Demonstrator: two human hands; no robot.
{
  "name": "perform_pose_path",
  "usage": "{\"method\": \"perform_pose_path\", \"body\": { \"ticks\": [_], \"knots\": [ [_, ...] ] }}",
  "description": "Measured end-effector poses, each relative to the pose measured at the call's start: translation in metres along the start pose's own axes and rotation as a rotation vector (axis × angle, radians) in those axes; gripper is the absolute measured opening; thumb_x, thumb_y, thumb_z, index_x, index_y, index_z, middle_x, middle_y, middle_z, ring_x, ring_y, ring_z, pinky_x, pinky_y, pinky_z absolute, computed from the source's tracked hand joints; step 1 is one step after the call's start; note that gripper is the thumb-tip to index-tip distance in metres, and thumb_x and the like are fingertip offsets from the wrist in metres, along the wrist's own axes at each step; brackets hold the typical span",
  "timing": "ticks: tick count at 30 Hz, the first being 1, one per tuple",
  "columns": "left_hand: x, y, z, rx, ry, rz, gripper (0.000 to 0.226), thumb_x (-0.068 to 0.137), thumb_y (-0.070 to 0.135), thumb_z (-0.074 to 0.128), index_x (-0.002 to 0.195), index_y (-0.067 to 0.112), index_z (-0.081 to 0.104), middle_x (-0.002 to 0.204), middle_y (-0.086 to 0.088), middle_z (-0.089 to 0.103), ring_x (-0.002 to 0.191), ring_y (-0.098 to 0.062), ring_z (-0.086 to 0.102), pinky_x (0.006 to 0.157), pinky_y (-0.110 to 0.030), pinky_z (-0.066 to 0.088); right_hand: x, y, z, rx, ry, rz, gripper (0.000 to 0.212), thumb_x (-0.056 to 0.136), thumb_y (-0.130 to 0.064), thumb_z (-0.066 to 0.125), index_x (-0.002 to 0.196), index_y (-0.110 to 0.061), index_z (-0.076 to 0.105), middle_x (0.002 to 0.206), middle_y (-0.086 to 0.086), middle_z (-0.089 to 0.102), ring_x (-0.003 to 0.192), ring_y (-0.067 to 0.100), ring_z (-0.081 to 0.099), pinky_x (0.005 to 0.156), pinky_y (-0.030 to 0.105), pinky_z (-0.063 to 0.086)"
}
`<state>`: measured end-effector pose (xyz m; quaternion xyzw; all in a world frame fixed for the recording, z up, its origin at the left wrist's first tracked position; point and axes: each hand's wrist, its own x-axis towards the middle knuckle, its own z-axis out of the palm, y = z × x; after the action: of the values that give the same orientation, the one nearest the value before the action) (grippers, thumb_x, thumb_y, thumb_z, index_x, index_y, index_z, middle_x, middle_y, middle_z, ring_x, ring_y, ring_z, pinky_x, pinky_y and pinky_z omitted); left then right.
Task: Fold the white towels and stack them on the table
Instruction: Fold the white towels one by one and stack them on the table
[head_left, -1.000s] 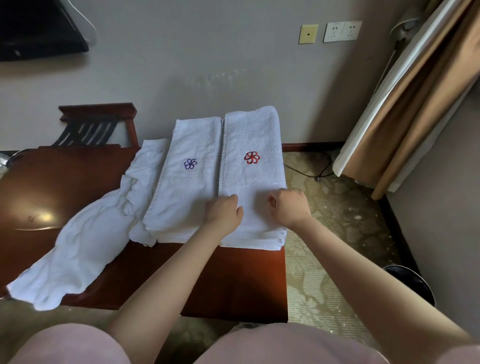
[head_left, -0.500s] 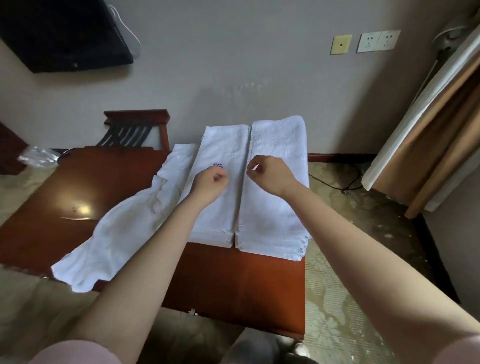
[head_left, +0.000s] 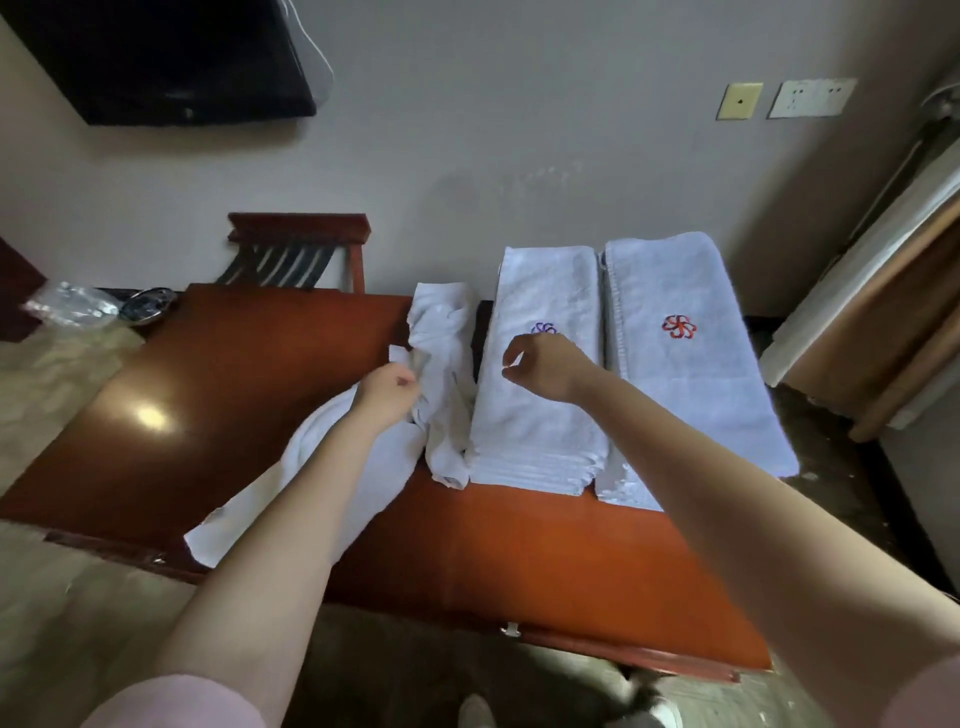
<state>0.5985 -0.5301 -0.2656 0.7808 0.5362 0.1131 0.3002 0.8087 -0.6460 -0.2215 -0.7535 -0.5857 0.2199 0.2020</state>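
Polished tabletop (head_left: 519, 545), centre frame: my left grip (head_left: 387, 387) pinches the crumpled towel (head_left: 441, 332), touching the purple-flower stack (head_left: 524, 436); my right grip (head_left: 540, 364) hovers above, loosely curled, empty. A careless pull could drag that neat stack askew!

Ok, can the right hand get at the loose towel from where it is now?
Probably yes. The right hand hangs empty over the purple-flower stack, right beside the loose towel; nothing lies between them, though the left hand grips that towel's near edge.
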Motion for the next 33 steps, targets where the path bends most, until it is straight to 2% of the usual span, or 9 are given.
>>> {"method": "perform_pose_path", "body": {
  "ticks": [4,9,15,20,22,26,30,32,33],
  "knots": [
    [0.010,-0.066,-0.012,0.069,-0.029,-0.124,0.014,0.088,0.021,0.056,0.094,0.010,0.063,0.102,0.002,0.053,0.092,-0.018,0.052,0.072,-0.028,0.040,0.017,-0.041,0.039,-0.054,-0.086,-0.023,0.025,0.092,-0.025,0.057,0.111,-0.011,0.063,0.117,0.004,0.064,0.107,0.021,0.057,0.081,0.026,0.041],
    [0.025,-0.122,-0.009,0.272,-0.126,-0.354,0.058,0.084,0.032,0.058,0.138,0.015,0.043,0.141,-0.012,0.039,0.126,-0.031,0.043,0.091,-0.034,0.044,0.041,-0.058,0.091,-0.017,-0.217,0.015,0.031,0.092,-0.030,0.058,0.120,-0.016,0.059,0.120,0.004,0.063,0.110,0.021,0.056,0.086,0.028,0.045],
    [0.044,-0.160,-0.009,0.273,-0.148,-0.443,0.077,0.079,0.044,0.063,0.144,0.015,0.032,0.140,-0.013,0.041,0.127,-0.035,0.042,0.097,-0.039,0.041,0.069,-0.067,0.145,0.110,-0.343,0.115,0.040,0.093,-0.030,0.057,0.131,-0.018,0.052,0.129,0.002,0.058,0.117,0.020,0.054,0.094,0.028,0.043],
    [0.063,-0.189,-0.015,0.188,-0.255,-0.475,0.082,0.072,0.062,0.065,0.134,0.012,0.045,0.129,-0.010,0.052,0.111,-0.029,0.054,0.084,-0.038,0.047,0.089,-0.087,0.182,0.086,-0.352,0.150,0.077,0.089,-0.029,0.064,0.152,-0.021,0.021,0.147,0.007,0.041,0.128,0.025,0.046,0.096,0.031,0.040],
    [0.074,-0.199,-0.013,0.105,-0.334,-0.430,0.068,0.074,0.061,0.065,0.121,0.012,0.058,0.113,-0.007,0.063,0.094,-0.024,0.062,0.070,-0.031,0.046,0.098,-0.097,0.200,0.075,-0.373,0.219,0.089,0.086,-0.034,0.068,0.153,-0.020,0.012,0.152,0.009,0.034,0.132,0.027,0.042,0.100,0.036,0.041],
    [0.098,-0.224,-0.021,0.115,-0.512,-0.190,0.061,0.083,0.056,0.062,0.120,0.008,0.058,0.117,-0.009,0.063,0.103,-0.025,0.061,0.080,-0.030,0.049,0.114,-0.127,0.239,-0.056,-0.318,0.424,0.104,0.077,-0.049,0.072,0.151,-0.014,0.008,0.139,0.014,0.043,0.127,0.032,0.044,0.097,0.040,0.043],
    [0.118,-0.244,-0.061,-0.043,-0.464,-0.118,0.076,0.073,0.057,0.071,0.125,0.005,0.053,0.118,-0.006,0.058,0.095,-0.022,0.061,0.068,-0.030,0.049,0.129,-0.161,0.256,-0.062,-0.284,0.514,0.072,0.084,-0.040,0.069,0.139,-0.004,0.038,0.114,0.012,0.060,0.086,0.018,0.054,0.060,0.022,0.036],
    [0.129,-0.254,-0.082,-0.074,-0.413,-0.090,0.074,0.077,0.054,0.069,0.129,0.006,0.051,0.119,-0.003,0.056,0.098,-0.022,0.059,0.074,-0.030,0.047,0.136,-0.181,0.264,-0.111,-0.266,0.483,0.033,0.084,-0.039,0.068,0.100,-0.012,0.058,0.083,0.002,0.057,0.066,0.011,0.045,0.052,0.022,0.030],
    [0.133,-0.257,-0.093,-0.087,-0.369,-0.066,0.069,0.078,0.052,0.068,0.127,0.007,0.052,0.116,-0.003,0.057,0.098,-0.022,0.058,0.073,-0.028,0.044,0.138,-0.192,0.266,-0.081,-0.237,0.485,0.029,0.083,-0.041,0.069,0.080,-0.017,0.052,0.072,-0.003,0.049,0.059,0.009,0.041,0.049,0.021,0.028]
  ]
}}
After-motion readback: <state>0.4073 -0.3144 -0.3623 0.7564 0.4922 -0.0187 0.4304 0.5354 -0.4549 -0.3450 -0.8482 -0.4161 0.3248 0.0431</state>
